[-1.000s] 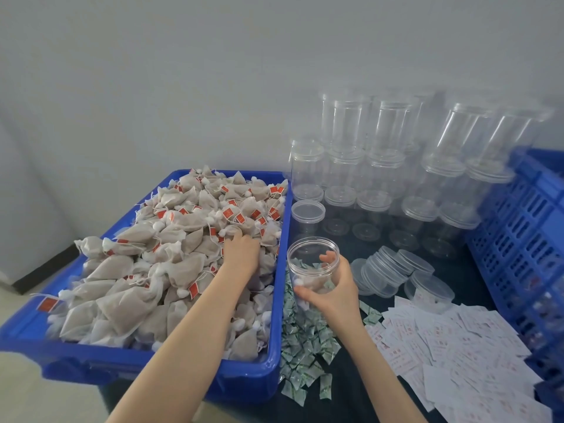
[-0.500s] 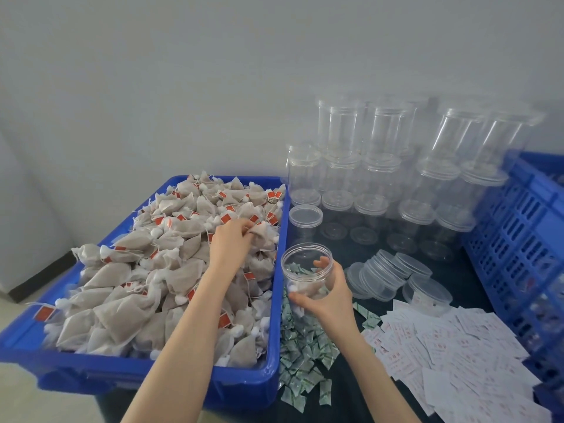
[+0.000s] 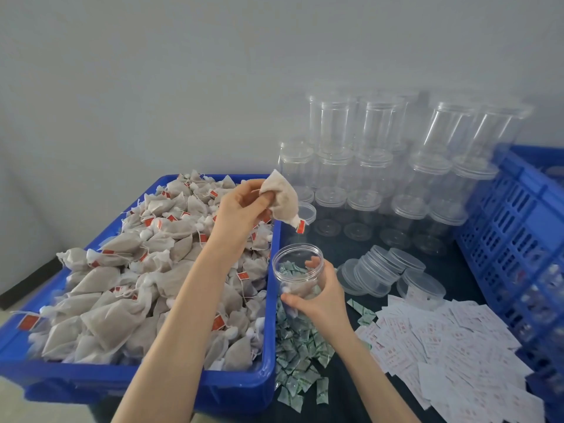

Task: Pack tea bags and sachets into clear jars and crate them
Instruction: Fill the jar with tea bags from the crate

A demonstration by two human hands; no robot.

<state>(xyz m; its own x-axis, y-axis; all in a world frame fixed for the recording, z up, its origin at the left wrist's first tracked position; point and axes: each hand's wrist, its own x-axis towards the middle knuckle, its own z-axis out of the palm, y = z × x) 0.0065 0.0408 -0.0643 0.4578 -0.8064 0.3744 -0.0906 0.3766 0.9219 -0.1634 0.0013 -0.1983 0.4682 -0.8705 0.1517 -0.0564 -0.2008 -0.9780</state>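
My left hand [image 3: 241, 210] pinches one beige tea bag [image 3: 283, 196] with a red tag, lifted above the right edge of the blue bin [image 3: 268, 374] heaped with tea bags [image 3: 128, 288]. My right hand [image 3: 317, 297] grips an open clear jar [image 3: 297, 270] just right of the bin; at least one tea bag lies inside it. The held bag hangs above and slightly behind the jar mouth. Green-white sachets [image 3: 300, 361] lie piled on the dark table below the jar.
Stacked empty clear jars [image 3: 381, 166] stand at the back. Loose clear lids [image 3: 384, 270] lie right of the held jar. White paper sachets [image 3: 451, 355] are spread at the front right. A blue slatted crate [image 3: 518, 239] stands along the right edge.
My left hand has risen out of the tea bag heap with one bag and moved right toward the jar. The right hand keeps holding the jar in about the same place.
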